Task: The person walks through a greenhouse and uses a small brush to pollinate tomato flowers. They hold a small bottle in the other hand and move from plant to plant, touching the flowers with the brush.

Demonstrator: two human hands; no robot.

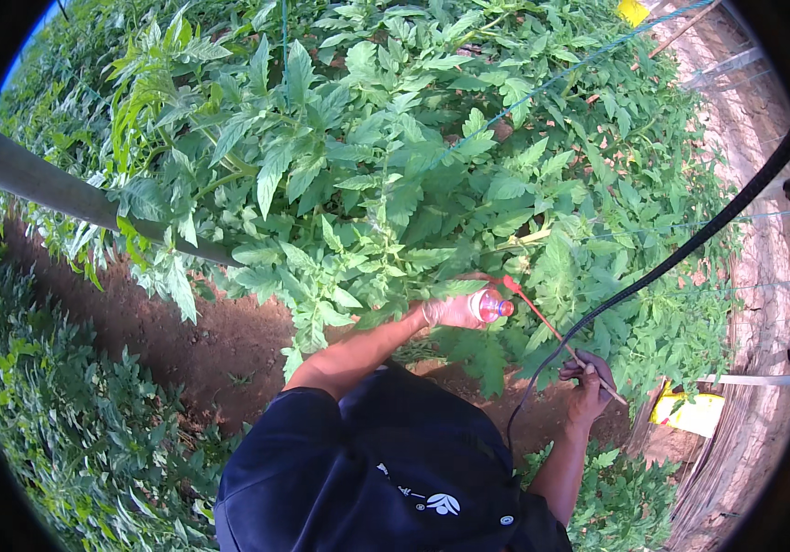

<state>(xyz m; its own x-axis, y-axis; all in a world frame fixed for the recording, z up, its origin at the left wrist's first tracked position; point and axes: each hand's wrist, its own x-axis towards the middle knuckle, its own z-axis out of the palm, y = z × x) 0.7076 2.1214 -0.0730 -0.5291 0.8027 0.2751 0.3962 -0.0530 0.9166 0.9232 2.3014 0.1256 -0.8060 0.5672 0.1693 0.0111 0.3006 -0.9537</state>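
My left hand (455, 310), seemingly in a thin translucent glove, reaches in under the tomato leaves. It grips a clear plastic bottle (489, 306) with red liquid inside, its uncapped neck pointing to the right. In my right hand (586, 381) is a thin stick (552, 328), held like a pen. The stick's far end carries a red-coated tip (511, 283), just above the bottle's mouth and apart from it. Around both hands grow leafy tomato plants (395, 172); a pale stem (529, 239) shows above the red tip. Leaves hide some fingers of my left hand.
A thick pole (91, 200) slants in from the left. A black cable (671, 255) crosses the right side in front of the plants. Blue-green twine (540, 93) runs through the foliage. Yellow cards (688, 412) hang near the earthen wall (760, 428). Bare soil (194, 352) lies at left.
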